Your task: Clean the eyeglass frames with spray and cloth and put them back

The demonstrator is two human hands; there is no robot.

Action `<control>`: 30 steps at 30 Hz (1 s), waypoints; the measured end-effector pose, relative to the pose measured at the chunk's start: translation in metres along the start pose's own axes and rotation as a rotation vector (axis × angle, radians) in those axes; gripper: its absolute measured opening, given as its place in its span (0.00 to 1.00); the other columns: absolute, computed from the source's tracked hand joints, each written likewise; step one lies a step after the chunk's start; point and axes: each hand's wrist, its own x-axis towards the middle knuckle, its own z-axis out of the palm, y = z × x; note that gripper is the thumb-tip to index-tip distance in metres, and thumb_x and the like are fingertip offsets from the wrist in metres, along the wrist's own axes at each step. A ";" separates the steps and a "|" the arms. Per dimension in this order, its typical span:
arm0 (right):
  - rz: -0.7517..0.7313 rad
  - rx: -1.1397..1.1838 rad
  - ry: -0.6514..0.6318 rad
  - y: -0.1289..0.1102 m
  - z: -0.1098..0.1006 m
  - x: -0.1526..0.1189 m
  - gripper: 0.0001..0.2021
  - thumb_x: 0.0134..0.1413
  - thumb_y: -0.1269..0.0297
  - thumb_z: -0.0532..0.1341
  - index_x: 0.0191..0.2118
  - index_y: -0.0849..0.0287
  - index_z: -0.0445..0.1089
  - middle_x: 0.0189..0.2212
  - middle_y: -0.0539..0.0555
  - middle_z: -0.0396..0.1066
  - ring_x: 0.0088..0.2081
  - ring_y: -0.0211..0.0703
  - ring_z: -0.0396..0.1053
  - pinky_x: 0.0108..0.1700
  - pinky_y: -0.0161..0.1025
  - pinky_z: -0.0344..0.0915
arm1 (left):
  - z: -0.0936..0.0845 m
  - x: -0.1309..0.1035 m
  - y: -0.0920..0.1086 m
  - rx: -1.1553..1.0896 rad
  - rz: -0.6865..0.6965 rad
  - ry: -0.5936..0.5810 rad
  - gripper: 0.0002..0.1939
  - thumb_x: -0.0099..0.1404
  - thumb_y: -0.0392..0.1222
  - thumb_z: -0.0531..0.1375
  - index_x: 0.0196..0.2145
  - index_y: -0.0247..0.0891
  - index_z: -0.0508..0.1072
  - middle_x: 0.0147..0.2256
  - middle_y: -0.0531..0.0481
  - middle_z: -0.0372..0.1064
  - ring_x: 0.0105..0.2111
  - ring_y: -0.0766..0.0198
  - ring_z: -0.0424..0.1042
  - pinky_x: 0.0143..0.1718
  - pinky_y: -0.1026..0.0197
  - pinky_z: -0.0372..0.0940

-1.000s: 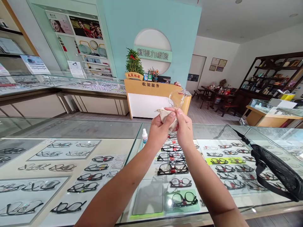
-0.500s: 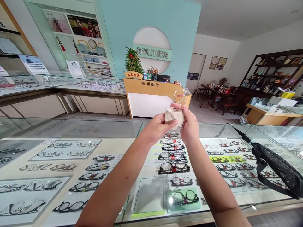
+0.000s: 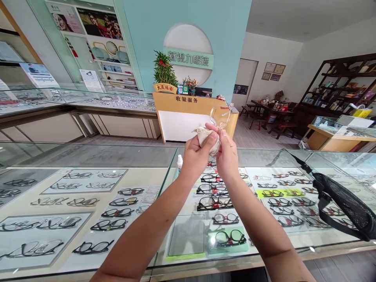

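A pair of clear-framed eyeglasses [image 3: 221,114] is held up above the glass counter, one lens standing free over my fingers. My left hand [image 3: 197,150] is closed on a cream cleaning cloth [image 3: 203,135], which wraps the other, lower lens and hides most of it. My right hand [image 3: 227,152] pinches the eyeglasses near the middle of the frame, its fingertips close against the cloth. Below my wrists, rows of eyeglasses [image 3: 216,203] lie inside the counter.
The glass display counter [image 3: 141,154] spans the space before me. A small white-capped bottle [image 3: 179,160] stands on it beside my left wrist. A black mesh bag [image 3: 343,203] with a strap lies at right. Beyond are a cashier desk [image 3: 188,127] and a wooden table [image 3: 272,111].
Both hands have shifted slightly left, and the cloth is now folded more tightly around the lens. The white-capped bottle has come into view beside my left wrist.
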 end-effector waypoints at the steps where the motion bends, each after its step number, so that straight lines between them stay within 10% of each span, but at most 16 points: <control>1: 0.005 0.012 -0.001 -0.001 -0.001 0.000 0.29 0.72 0.31 0.59 0.56 0.47 0.85 0.55 0.54 0.84 0.57 0.56 0.81 0.56 0.53 0.80 | -0.001 0.001 0.000 -0.004 -0.009 -0.017 0.27 0.62 0.69 0.75 0.32 0.40 0.83 0.31 0.50 0.77 0.33 0.61 0.73 0.38 0.59 0.69; 9: 0.046 0.105 0.075 -0.010 -0.011 0.007 0.23 0.72 0.39 0.64 0.53 0.50 0.86 0.54 0.55 0.85 0.54 0.52 0.82 0.57 0.51 0.78 | -0.021 0.015 0.014 -0.137 -0.276 -0.417 0.27 0.58 0.60 0.81 0.45 0.37 0.85 0.42 0.44 0.82 0.42 0.56 0.79 0.46 0.55 0.73; 14: -0.011 0.099 0.103 -0.002 -0.004 0.004 0.25 0.71 0.37 0.63 0.53 0.51 0.86 0.58 0.56 0.84 0.62 0.55 0.79 0.59 0.50 0.78 | -0.009 0.005 0.008 -0.079 -0.118 -0.248 0.28 0.50 0.52 0.85 0.44 0.39 0.85 0.41 0.48 0.83 0.41 0.58 0.77 0.45 0.59 0.70; 20: 0.032 0.041 0.006 -0.002 0.002 -0.004 0.30 0.71 0.32 0.60 0.60 0.47 0.84 0.56 0.55 0.84 0.57 0.55 0.81 0.52 0.50 0.81 | -0.003 -0.001 0.003 0.068 0.027 -0.009 0.28 0.66 0.70 0.72 0.33 0.40 0.83 0.31 0.49 0.77 0.35 0.60 0.73 0.38 0.58 0.69; 27: 0.049 0.064 0.062 -0.013 -0.011 0.004 0.27 0.70 0.36 0.63 0.57 0.50 0.85 0.57 0.56 0.84 0.56 0.55 0.81 0.53 0.51 0.81 | -0.021 0.016 0.013 -0.180 -0.273 -0.430 0.28 0.59 0.63 0.79 0.45 0.37 0.85 0.41 0.43 0.82 0.43 0.52 0.80 0.47 0.51 0.73; 30: 0.042 0.079 0.081 -0.010 -0.009 0.005 0.26 0.70 0.36 0.64 0.56 0.50 0.86 0.56 0.56 0.85 0.57 0.55 0.81 0.56 0.52 0.80 | -0.021 0.015 0.014 -0.134 -0.239 -0.434 0.26 0.55 0.55 0.83 0.45 0.38 0.85 0.42 0.45 0.82 0.43 0.55 0.79 0.48 0.53 0.72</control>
